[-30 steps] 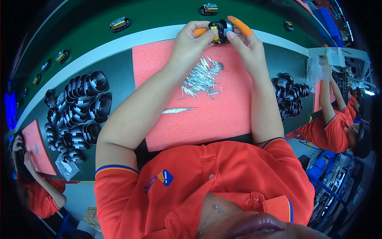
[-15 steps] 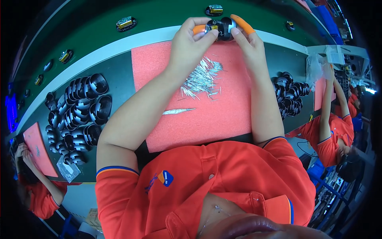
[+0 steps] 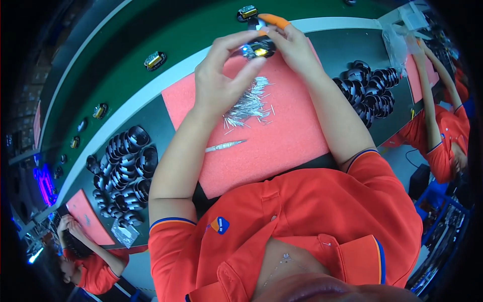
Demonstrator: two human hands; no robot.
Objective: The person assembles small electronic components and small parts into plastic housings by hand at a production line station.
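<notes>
— What have the hands got up there at twelve o'clock?

— A small dark round part (image 3: pixel 257 49) with a bright glint on it, held above the far edge of the pink foam mat (image 3: pixel 282 141). The left hand (image 3: pixel 221 80) has its fingers curled in on the part from the nine o'clock side, thumb and forefinger pinched against it. The right hand (image 3: pixel 292 45) closes on it from three o'clock; one of its fingers wears an orange cot (image 3: pixel 274 20).

— Anything under them?

— A loose heap of thin metal pins (image 3: pixel 249 103) on the mat, just below the hands. One slim silver tool (image 3: pixel 224 146) lies apart from the heap, toward seven o'clock.

— And around the mat?

— On the dark surface (image 3: pixel 332 48), a pile of black rings (image 3: pixel 123 173) at nine o'clock, another pile (image 3: pixel 370 90) at two. Beyond it a green belt (image 3: pixel 166 35) carries small finished pieces (image 3: pixel 155 60), spaced out. Other people in orange shirts work at eight o'clock (image 3: pixel 90 267) and three (image 3: pixel 443 136).
</notes>
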